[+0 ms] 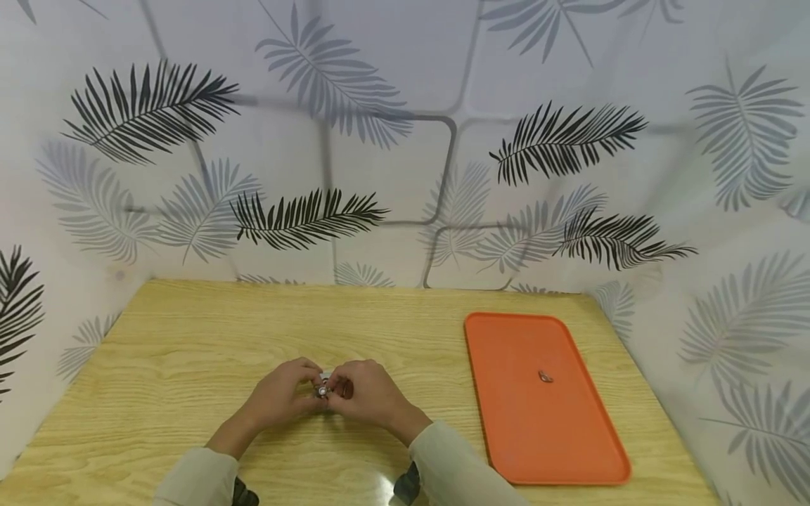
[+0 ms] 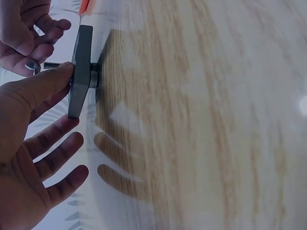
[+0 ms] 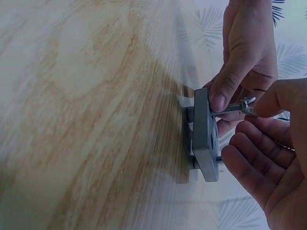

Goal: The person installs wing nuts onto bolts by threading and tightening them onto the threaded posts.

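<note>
A flat grey metal plate stands just above the wooden table on bolt heads, with threaded bolts rising from its other face. My left hand holds the plate at its edge, the thumb beside one bolt and the other fingers spread. On that bolt's end sits a silver wing nut, which my right hand pinches between thumb and fingertip. The right hand's other fingers are loosely bent near a second bolt. From the head view, fingers hide most of the plate.
An orange tray lies on the table to the right, with a small metal piece on it, too small to identify surely. The wood-grain table meets a leaf-patterned backdrop at its back and sides.
</note>
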